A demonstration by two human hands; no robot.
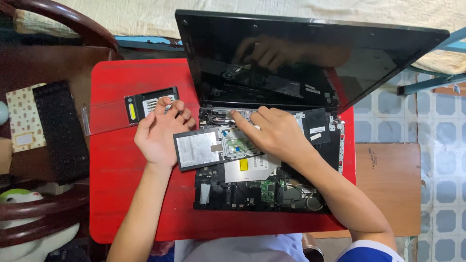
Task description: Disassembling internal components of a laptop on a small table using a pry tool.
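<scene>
The left hand (158, 132) rests loosely curled beside the detached palmrest panel (213, 148); the right hand (272, 133), index finger extended, presses perhaps a connector near the opened laptop (262, 189)'s hinge.

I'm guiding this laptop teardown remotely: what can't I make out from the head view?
- Hinge-side parts under the right hand: fingers cover them.
- Circuit board detail: too small.
- Laptop screen: dark, showing only reflections.
- Removed panel, far edge: behind the left hand.
- Whether either hand grips anything: unclear.
</scene>
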